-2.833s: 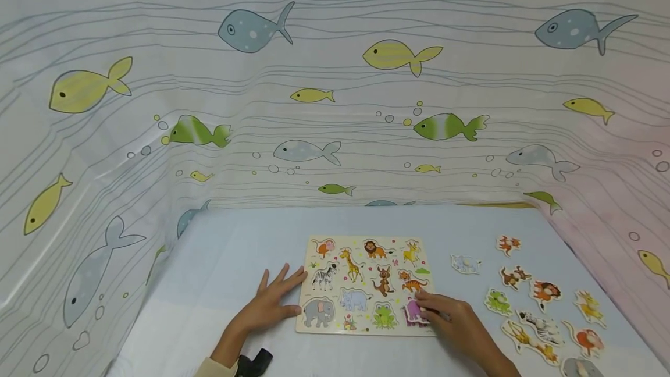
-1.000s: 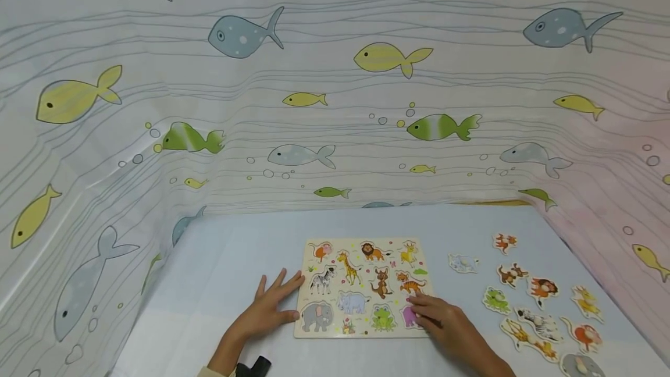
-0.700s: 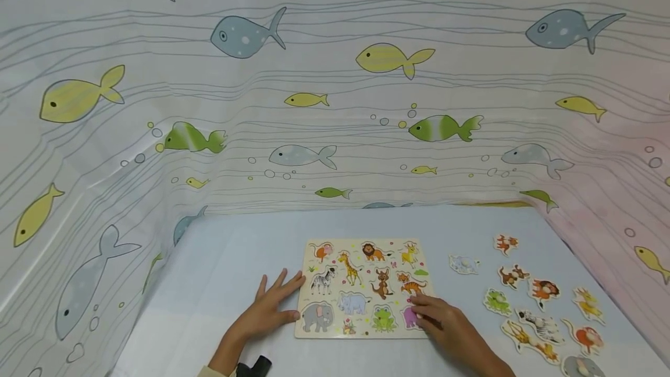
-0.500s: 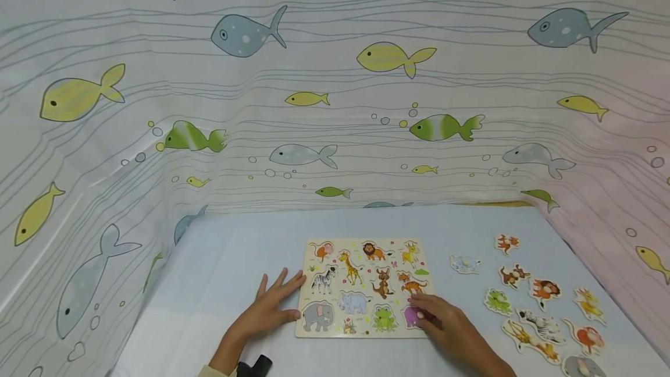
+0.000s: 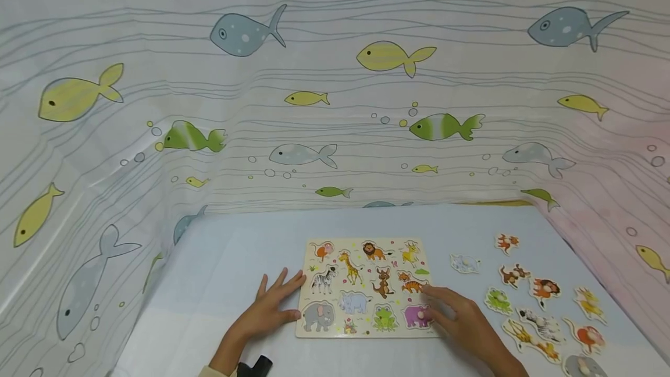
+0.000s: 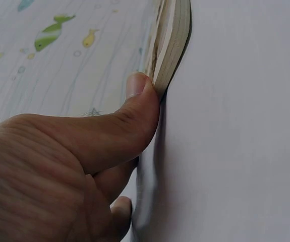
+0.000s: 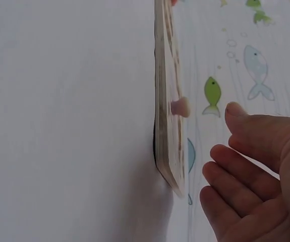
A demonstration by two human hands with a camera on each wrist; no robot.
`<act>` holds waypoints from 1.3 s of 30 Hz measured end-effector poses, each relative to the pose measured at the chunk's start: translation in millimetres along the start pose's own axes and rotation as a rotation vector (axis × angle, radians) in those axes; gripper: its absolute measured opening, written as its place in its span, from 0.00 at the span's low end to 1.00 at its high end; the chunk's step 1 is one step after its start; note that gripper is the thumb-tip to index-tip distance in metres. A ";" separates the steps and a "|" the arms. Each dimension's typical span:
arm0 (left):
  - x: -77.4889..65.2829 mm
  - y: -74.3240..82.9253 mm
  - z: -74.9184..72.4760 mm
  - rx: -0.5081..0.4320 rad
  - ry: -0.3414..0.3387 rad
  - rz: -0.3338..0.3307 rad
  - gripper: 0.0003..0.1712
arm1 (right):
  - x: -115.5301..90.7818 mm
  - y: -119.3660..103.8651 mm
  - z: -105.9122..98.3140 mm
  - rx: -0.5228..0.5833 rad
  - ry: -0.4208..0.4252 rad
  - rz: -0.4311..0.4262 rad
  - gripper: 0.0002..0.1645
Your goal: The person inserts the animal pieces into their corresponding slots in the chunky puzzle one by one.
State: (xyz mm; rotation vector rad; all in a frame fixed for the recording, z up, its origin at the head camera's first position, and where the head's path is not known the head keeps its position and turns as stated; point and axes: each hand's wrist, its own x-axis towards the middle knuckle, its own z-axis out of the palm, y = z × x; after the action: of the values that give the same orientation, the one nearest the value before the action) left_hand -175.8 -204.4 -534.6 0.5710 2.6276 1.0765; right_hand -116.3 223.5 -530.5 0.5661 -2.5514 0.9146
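A wooden animal puzzle board (image 5: 403, 334) lies on the white table, printed with a lion, giraffe, zebra and other animals. At its lower right corner sits the purple hippo piece (image 5: 416, 317), whose knob (image 7: 182, 107) stands up in the right wrist view. My right hand (image 5: 463, 320) hovers just right of that piece, fingers loosely bent and apart from the knob, holding nothing. With fingers spread, my left hand (image 5: 266, 310) rests against the board's left edge; in the left wrist view its thumb (image 6: 139, 101) touches the board's edge (image 6: 172, 50).
Loose knobbed pieces lie right of the board: a blue one (image 5: 464, 263), a frog (image 5: 498, 301), a lion (image 5: 545, 291), a zebra (image 5: 540, 326), a giraffe (image 5: 528, 342), a grey elephant (image 5: 580, 366) and several others. A fish-patterned curtain (image 5: 335, 127) hangs behind the table.
My right hand has let go of the purple hippo piece and drawn back to the right, so the whole piece shows on the board. My left hand has stayed put.
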 end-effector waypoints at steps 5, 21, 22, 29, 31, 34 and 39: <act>-0.1 2.4 -0.7 0.005 -0.009 -0.023 0.48 | 0.3 4.8 -11.1 -0.039 0.029 0.011 0.30; 0.9 -3.8 1.8 -0.021 0.011 -0.002 0.47 | -12.8 37.4 -37.7 -0.163 0.160 0.036 0.30; 0.7 -4.0 1.9 -0.018 0.008 -0.001 0.48 | -14.1 39.0 -39.7 -0.167 0.168 0.034 0.31; -0.7 -6.1 5.3 -0.017 0.009 0.001 0.48 | -24.0 54.0 -57.0 -0.209 0.198 0.070 0.31; -0.5 -6.7 5.4 -0.009 0.006 -0.004 0.48 | -27.2 58.1 -62.9 -0.210 0.199 0.095 0.31; 0.4 -7.1 4.6 0.009 0.001 -0.013 0.48 | -31.7 62.9 -71.4 -0.188 0.172 0.150 0.30; 2.7 -5.1 2.1 0.007 0.004 -0.005 0.48 | -35.1 65.8 -79.4 -0.184 0.108 0.251 0.24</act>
State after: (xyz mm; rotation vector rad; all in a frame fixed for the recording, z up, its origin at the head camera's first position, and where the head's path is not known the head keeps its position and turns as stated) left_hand -178.8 -205.2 -539.9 0.5637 2.6359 1.0685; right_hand -102.0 331.2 -523.4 0.1408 -2.6090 0.7548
